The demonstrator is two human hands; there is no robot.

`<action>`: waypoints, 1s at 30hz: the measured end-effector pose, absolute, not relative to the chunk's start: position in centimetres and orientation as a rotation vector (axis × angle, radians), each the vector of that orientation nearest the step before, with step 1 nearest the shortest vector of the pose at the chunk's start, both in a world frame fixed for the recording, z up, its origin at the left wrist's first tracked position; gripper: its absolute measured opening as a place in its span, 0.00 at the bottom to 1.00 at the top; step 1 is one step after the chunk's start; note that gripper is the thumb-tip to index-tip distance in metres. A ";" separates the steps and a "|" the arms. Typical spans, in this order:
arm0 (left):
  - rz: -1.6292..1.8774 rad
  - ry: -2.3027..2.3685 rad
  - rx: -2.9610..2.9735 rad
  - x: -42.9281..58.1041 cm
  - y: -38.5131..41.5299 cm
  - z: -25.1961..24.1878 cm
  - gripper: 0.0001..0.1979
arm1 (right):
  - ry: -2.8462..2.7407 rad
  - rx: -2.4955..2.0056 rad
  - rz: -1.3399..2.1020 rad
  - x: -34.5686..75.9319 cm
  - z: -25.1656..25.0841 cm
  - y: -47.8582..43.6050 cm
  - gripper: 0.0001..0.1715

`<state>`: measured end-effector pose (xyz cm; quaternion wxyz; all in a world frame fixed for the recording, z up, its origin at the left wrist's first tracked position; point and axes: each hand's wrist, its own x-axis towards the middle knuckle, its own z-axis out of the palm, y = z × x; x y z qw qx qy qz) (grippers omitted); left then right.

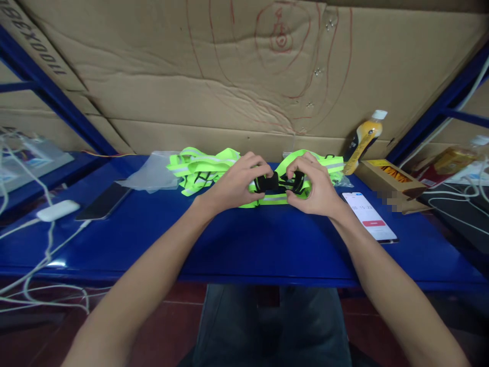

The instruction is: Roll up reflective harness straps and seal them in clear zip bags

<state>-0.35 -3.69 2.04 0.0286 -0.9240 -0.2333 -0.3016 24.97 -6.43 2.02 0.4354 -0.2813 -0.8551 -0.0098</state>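
My left hand (pixel 237 182) and my right hand (pixel 311 188) are both closed around a black plastic buckle (pixel 275 183) on a neon yellow-green reflective strap vest (pixel 294 163). The vest lies on the blue table (pixel 237 239) in front of me. My left fingers pinch the buckle's left half and my right fingers curl over its right half with the black straps. A second pile of the same neon vests (pixel 198 168) lies just to the left, behind my left hand.
A clear plastic bag (pixel 151 173), a dark phone (pixel 103 201) and a white charger (pixel 58 210) with cables lie at the left. At the right are a lit phone (pixel 369 216), a yellow bottle (pixel 362 140) and an open cardboard box (pixel 389 176). Cardboard lines the back wall.
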 end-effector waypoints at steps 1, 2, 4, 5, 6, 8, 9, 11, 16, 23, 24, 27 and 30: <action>-0.927 -0.727 -2.851 -0.4 -3.7 2.0 0.12 | -2.133 -0.707 -0.028 24.9 2.0 -6.5 0.18; -0.925 -0.729 -2.854 -0.4 -3.7 2.0 0.12 | -2.140 -0.711 -0.031 24.9 2.0 -6.5 0.18; -0.919 -0.723 -2.872 -0.3 -3.7 2.0 0.13 | -2.161 -0.711 -0.040 24.7 2.0 -6.6 0.18; -0.914 -0.717 -2.882 -0.2 -3.8 1.9 0.13 | -2.174 -0.709 -0.046 24.7 2.0 -6.7 0.18; -0.912 -0.710 -2.893 -0.2 -3.8 1.8 0.14 | -2.186 -0.703 -0.049 24.6 2.0 -6.8 0.19; -0.943 -0.719 -2.911 0.1 -3.9 1.6 0.15 | -2.189 -0.680 -0.030 24.4 1.9 -6.9 0.20; -0.978 -0.733 -2.918 0.3 -4.1 1.4 0.15 | -2.180 -0.665 -0.006 24.2 1.9 -7.0 0.21; -1.033 -0.742 -2.938 0.9 -4.4 1.0 0.18 | -2.153 -0.636 0.056 23.8 1.6 -7.1 0.26; -0.935 -0.679 -2.954 2.1 -5.1 -0.1 0.18 | -2.130 -0.614 0.127 22.8 0.7 -7.2 0.28; -0.746 -0.729 -2.599 1.4 -4.8 0.6 0.21 | -2.239 -0.816 0.159 24.5 1.2 -6.3 0.27; -0.739 -0.735 -2.576 1.4 -4.9 0.7 0.24 | -2.272 -0.856 0.161 24.9 1.4 -6.2 0.23; -0.834 -0.731 -2.622 1.5 -4.9 0.8 0.37 | -2.339 -0.906 0.035 25.9 1.9 -6.1 0.16; -1.027 -0.824 -2.700 1.3 -4.7 0.9 0.40 | -2.283 -0.790 -0.156 26.3 1.9 -5.7 0.12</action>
